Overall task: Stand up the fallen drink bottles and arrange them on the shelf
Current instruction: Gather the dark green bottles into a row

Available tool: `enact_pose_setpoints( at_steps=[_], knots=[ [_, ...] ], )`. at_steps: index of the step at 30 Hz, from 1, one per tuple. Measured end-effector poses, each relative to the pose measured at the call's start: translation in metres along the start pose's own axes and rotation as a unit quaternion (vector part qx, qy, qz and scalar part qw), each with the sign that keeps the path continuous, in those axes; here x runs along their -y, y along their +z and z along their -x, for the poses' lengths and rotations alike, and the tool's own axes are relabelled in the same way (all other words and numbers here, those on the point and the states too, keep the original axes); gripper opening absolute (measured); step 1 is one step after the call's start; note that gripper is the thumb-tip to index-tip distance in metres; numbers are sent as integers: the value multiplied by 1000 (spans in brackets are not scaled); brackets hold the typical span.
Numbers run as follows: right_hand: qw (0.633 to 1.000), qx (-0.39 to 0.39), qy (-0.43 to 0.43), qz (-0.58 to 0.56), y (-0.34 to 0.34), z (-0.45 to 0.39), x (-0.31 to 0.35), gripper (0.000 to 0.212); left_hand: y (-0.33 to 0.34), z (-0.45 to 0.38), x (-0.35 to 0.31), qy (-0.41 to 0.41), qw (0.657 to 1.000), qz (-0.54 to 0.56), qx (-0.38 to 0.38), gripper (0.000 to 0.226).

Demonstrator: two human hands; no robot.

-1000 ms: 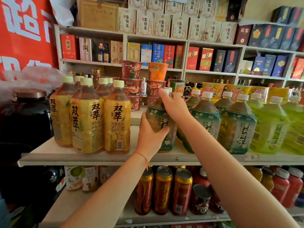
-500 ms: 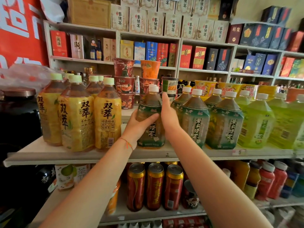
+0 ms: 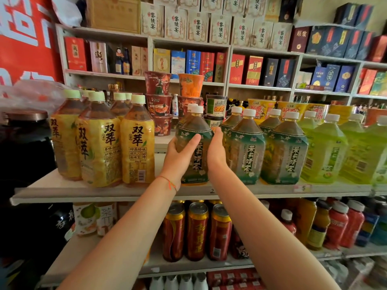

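A green-labelled tea bottle (image 3: 195, 124) with a white cap stands upright near the front of the white shelf (image 3: 104, 191). My left hand (image 3: 178, 156) grips its left side, thumb across the front of the label. The palm of my right hand (image 3: 216, 148) lies flat against the bottle's right side, fingers pointing up, in the gap beside the neighbouring green-labelled bottles (image 3: 248, 151). To the left stands a group of yellow-labelled tea bottles (image 3: 137, 147), all upright.
Pale green bottles (image 3: 326, 151) fill the shelf's right end. Stacked cup noodles (image 3: 159, 97) stand behind the held bottle. Below are red and gold cans (image 3: 196, 231) and red-capped bottles (image 3: 339, 225). Boxed goods line the wall shelves behind.
My right hand has slid from the bottle's cap down to its right side. My left hand has kept its grip as the bottle settled upright beside its row.
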State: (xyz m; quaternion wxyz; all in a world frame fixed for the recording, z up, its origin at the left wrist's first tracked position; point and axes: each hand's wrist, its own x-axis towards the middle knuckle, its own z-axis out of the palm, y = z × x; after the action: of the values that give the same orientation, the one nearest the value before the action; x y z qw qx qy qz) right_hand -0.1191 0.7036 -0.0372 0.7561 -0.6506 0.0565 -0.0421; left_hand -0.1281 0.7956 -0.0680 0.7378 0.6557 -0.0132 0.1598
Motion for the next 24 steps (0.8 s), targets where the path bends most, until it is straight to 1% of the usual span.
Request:
enact_pose_setpoints(
  at_steps=[2, 3, 4, 5, 6, 7, 8, 9, 10, 12, 13, 14, 15, 16, 17, 18, 20, 22, 23, 24],
  knots=[
    [1000, -4, -2, -6, 0, -1, -2, 77, 1, 1, 0, -6, 1000, -14, 0, 76],
    [1000, -7, -17, -3, 0, -1, -4, 73, 1, 2, -2, -8, 1000, -19, -1, 80],
    [999, -13, -49, 7, 1, 0, -6, 66, 1, 2, -4, -9, 1000, -24, -9, 86],
    [994, -18, -102, 21, 1, 2, -9, 59, 1, 4, -5, -5, 999, -31, -18, 91],
    [985, -23, -169, 40, 2, 5, -11, 51, 2, 6, -6, 15, 999, -41, -30, 87],
    [969, -22, -237, 62, 3, 7, -12, 48, 4, 10, -7, 59, 996, -57, -46, 74],
    [949, -14, -301, 92, 5, 10, -12, 49, 4, 17, -9, 123, 987, -81, -72, 60],
    [924, -11, -362, 123, 7, 12, -11, 52, 3, 24, -12, 198, 969, -107, -103, 50],
    [893, -16, -424, 149, 9, 12, -9, 53, 0, 28, -15, 275, 942, -135, -137, 43],
    [823, -19, -541, 171, 14, 11, -5, 50, -12, 26, -18, 404, 869, -208, -196, 34],
    [793, -13, -584, 170, 18, 9, -6, 47, -21, 22, -19, 443, 835, -242, -221, 31],
    [772, -5, -614, 167, 21, 9, -7, 45, -29, 18, -22, 463, 810, -263, -244, 30],
    [764, 6, -625, 159, 24, 10, -9, 43, -36, 16, -26, 475, 793, -277, -263, 29],
    [770, 22, -619, 150, 30, 14, -12, 43, -45, 15, -30, 483, 778, -289, -280, 28],
    [786, 45, -600, 145, 36, 18, -16, 45, -54, 14, -32, 484, 768, -300, -294, 28],
    [805, 69, -569, 152, 43, 23, -20, 49, -64, 13, -35, 476, 765, -307, -307, 30],
    [843, 118, -493, 183, 62, 31, -30, 64, -89, 12, -39, 439, 762, -330, -342, 36],
    [880, 155, -409, 186, 79, 33, -32, 83, -115, 9, -43, 404, 748, -375, -370, 43],
    [900, 161, -367, 173, 87, 31, -31, 90, -128, 7, -45, 387, 744, -401, -369, 46],
    [918, 165, -324, 157, 93, 29, -27, 95, -139, 5, -46, 370, 749, -421, -354, 50]
  ],
)
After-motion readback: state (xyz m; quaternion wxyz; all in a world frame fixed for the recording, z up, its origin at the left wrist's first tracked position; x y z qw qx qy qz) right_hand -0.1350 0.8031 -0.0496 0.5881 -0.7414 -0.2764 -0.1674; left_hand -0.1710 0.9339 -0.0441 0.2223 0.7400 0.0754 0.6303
